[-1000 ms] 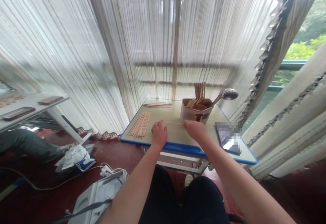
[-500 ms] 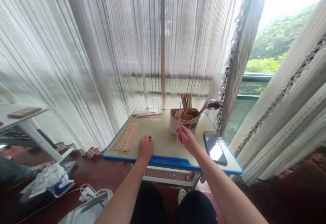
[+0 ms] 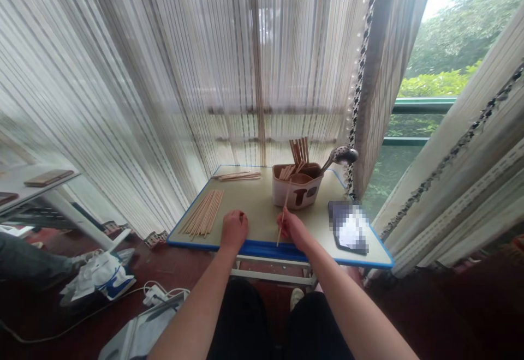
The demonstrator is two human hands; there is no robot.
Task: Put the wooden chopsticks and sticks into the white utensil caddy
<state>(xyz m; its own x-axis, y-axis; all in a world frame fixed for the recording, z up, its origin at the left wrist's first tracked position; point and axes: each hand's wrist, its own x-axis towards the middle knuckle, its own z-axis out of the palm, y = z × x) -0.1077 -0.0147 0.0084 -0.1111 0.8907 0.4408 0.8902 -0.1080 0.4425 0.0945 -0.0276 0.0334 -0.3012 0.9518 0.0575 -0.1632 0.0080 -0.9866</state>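
My right hand [image 3: 291,225] is closed on a single thin wooden chopstick [image 3: 280,235], which stands tilted over the table's near half, just in front of the utensil holder. My left hand [image 3: 234,229] rests curled near the front edge, with no stick showing from it. Left of it, a fanned bundle of pale chopsticks [image 3: 204,214] lies on the tabletop. A smaller group of chopsticks [image 3: 240,175] lies along the far edge. The pale utensil holder [image 3: 282,192] with brown compartments holds several darker chopsticks [image 3: 300,150], short light sticks and a slotted metal spoon [image 3: 344,155].
A dark, partly blurred tablet-like device [image 3: 347,234] lies at the right of the blue-edged table [image 3: 262,199]. Sheer curtains [image 3: 204,65] hang close behind. On the floor at left are a white-and-blue bag [image 3: 98,278], cables and a grey case [image 3: 139,327]; a person's leg [image 3: 33,259] shows there.
My right hand has come slightly left and nearer to me with the chopstick, whose top now leans right. My left hand stays curled in place. The view has shifted a little.
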